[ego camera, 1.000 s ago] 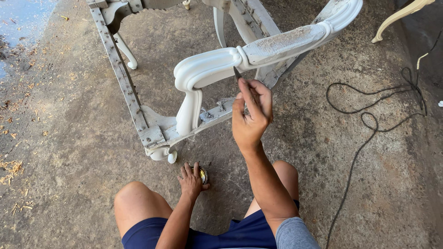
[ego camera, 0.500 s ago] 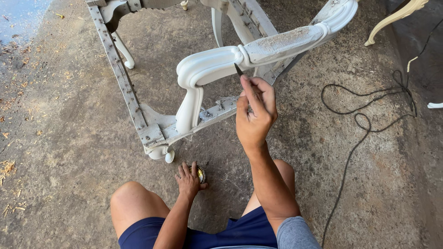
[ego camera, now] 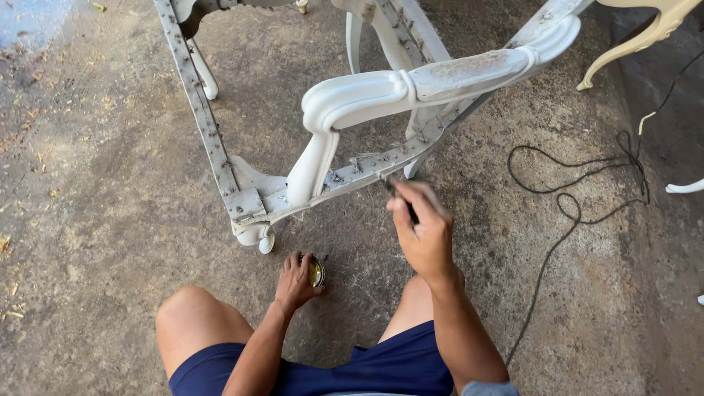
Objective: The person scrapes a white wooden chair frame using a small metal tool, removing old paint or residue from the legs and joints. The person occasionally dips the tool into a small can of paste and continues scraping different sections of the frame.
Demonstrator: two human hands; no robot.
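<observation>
Head view, looking down at a seated person on a concrete floor. The right hand is raised in front of the body, forearm angled up from the lower right, fingers clenched around a thin dark tool whose tip lies just beside the lower rail of a white-painted chair frame. The left hand reaches down between the knees and grasps a small round tin resting on the floor, near the frame's corner foot. The frame lies tipped on the floor; its curved armrest is smooth and pale, the flat rails rough and studded with staples. A black cable loops on the floor to the right.
</observation>
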